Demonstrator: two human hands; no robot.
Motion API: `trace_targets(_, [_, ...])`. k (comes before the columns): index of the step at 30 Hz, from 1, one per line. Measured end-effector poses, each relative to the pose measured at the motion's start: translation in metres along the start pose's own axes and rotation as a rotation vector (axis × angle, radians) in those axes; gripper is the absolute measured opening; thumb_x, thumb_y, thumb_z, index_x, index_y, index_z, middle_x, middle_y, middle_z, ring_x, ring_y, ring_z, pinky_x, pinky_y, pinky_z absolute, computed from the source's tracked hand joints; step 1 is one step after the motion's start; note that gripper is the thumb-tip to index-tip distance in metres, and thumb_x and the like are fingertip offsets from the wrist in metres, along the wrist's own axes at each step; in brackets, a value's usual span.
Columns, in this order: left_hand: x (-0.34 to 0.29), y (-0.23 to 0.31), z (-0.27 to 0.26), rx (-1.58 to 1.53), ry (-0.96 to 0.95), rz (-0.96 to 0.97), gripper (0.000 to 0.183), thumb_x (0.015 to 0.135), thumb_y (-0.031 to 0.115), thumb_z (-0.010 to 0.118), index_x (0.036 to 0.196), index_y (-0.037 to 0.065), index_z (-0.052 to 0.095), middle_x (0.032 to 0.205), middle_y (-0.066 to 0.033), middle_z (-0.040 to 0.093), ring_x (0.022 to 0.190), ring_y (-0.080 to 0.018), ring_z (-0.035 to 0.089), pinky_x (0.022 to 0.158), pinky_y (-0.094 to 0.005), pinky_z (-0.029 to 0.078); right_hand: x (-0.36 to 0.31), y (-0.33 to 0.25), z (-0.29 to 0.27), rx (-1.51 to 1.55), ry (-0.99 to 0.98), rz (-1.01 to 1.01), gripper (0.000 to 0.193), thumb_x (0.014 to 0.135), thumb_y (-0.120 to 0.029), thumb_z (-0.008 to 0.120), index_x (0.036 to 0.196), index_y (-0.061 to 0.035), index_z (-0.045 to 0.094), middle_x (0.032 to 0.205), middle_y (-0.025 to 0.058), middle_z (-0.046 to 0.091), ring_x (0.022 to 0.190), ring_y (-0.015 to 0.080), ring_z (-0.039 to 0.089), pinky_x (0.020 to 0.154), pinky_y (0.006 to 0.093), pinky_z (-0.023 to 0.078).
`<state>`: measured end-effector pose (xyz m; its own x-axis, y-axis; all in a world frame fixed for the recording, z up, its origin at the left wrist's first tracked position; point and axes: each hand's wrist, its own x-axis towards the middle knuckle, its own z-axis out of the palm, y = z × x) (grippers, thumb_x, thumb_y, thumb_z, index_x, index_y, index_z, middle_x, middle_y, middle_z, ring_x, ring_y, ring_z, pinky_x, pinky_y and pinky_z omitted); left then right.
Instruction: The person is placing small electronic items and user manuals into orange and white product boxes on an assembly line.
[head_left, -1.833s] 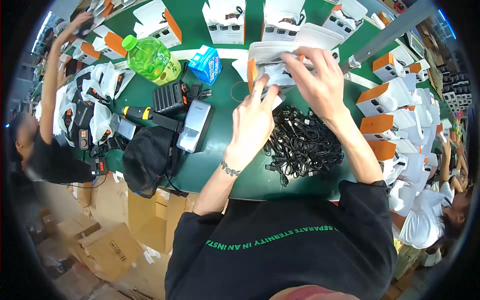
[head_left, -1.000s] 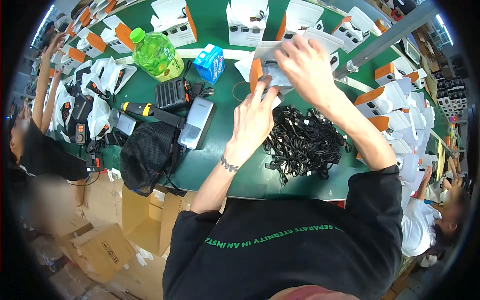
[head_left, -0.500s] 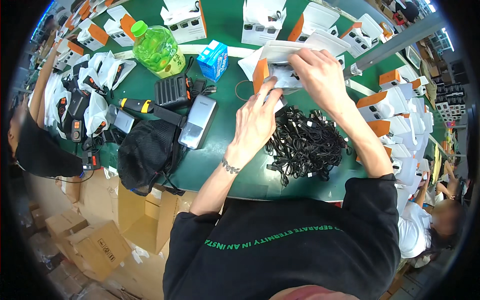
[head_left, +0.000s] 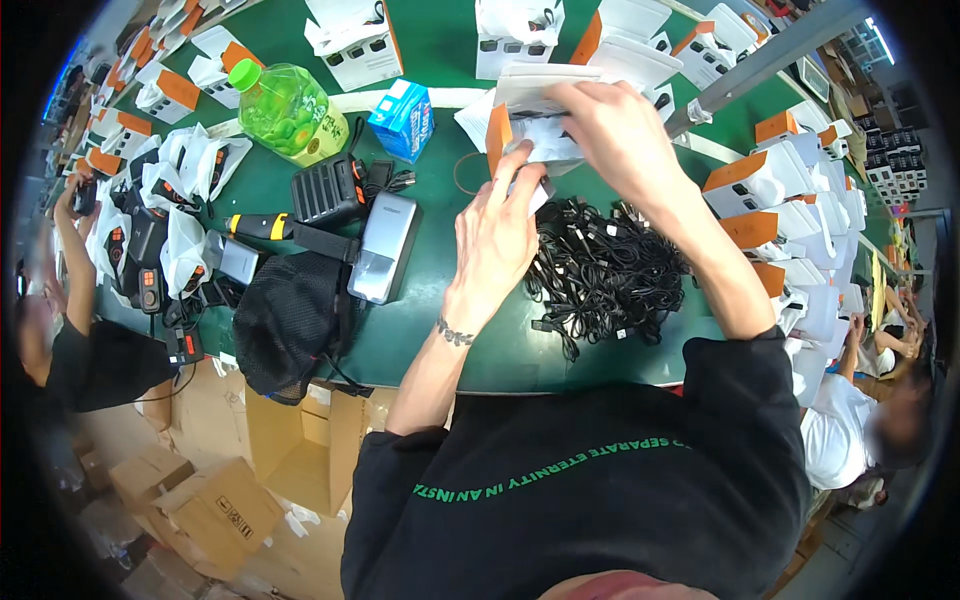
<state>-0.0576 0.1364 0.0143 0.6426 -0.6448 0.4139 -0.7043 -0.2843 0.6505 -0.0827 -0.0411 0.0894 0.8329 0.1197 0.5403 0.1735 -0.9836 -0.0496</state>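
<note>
An open white and orange carton (head_left: 548,152) stands tilted in front of me, with a white plastic bag (head_left: 545,135) showing inside its mouth. My left hand (head_left: 497,235) grips the carton's near left side, two fingers stretched over the edge. My right hand (head_left: 622,130) bends over the mouth, its fingers curled down at the flap and the bag; what the fingertips pinch is hidden. Right below the carton lies a heap of bundled black cables (head_left: 605,280). A blue carton (head_left: 402,120) stands to the left of it.
Left on the green table (head_left: 450,340) are a green drink bottle (head_left: 290,115), a black ridged device (head_left: 328,190), a grey power bank (head_left: 384,250) and a black mesh bag (head_left: 290,320). More open cartons (head_left: 760,180) line the right and back. A metal pole (head_left: 770,65) slants at right. A co-worker (head_left: 90,350) sits left.
The view has shifted slightly. My right fingers have moved a little left along the flap, while my left hand keeps its hold. The co-worker at left has raised a hand with a dark object.
</note>
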Motion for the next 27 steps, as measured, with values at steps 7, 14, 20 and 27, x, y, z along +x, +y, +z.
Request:
trace_targets(7, [-0.001,-0.005,0.006,0.049,0.021,0.048,0.043,0.074,-0.009,0.061,0.114,0.006,0.057,0.137,-0.0103,0.052,0.091,-0.0367,0.067,0.075,-0.0467,0.058,0.006,-0.002,0.0,-0.272,0.031,-0.074,0.01,0.07,-0.016,0.066,0.075,-0.0076,0.065,0.071,0.005,0.063,0.078,0.0226,0.068,0.074,0.0379,0.05])
trace_targets(14, [0.004,-0.003,0.01,0.053,0.017,0.045,0.043,0.075,-0.008,0.062,0.114,0.008,0.056,0.131,-0.0097,0.054,0.089,-0.0368,0.066,0.073,-0.0473,0.057,0.014,0.0,0.034,-0.331,-0.077,-0.216,0.011,0.064,-0.02,0.072,0.069,-0.0107,0.07,0.068,0.0071,0.068,0.069,0.0223,0.071,0.071,0.0348,0.054])
trace_targets(20, [0.002,-0.005,0.005,0.021,0.026,0.029,0.036,0.082,-0.006,0.058,0.115,0.009,0.056,0.129,-0.0128,0.057,0.095,-0.0414,0.066,0.076,-0.0468,0.057,0.006,0.002,0.034,-0.223,-0.139,-0.164,0.014,0.068,-0.021,0.073,0.078,-0.0113,0.07,0.07,0.006,0.068,0.069,0.0243,0.071,0.071,0.0391,0.055])
trace_targets(27, [-0.001,-0.005,0.01,0.078,0.059,0.075,0.037,0.078,-0.006,0.062,0.113,0.006,0.057,0.132,-0.0108,0.055,0.092,-0.035,0.068,0.077,-0.0425,0.059,-0.001,0.006,0.019,-0.132,-0.138,-0.041,0.012,0.073,-0.012,0.063,0.083,-0.0047,0.065,0.08,0.0107,0.066,0.083,0.0275,0.068,0.079,0.0386,0.051])
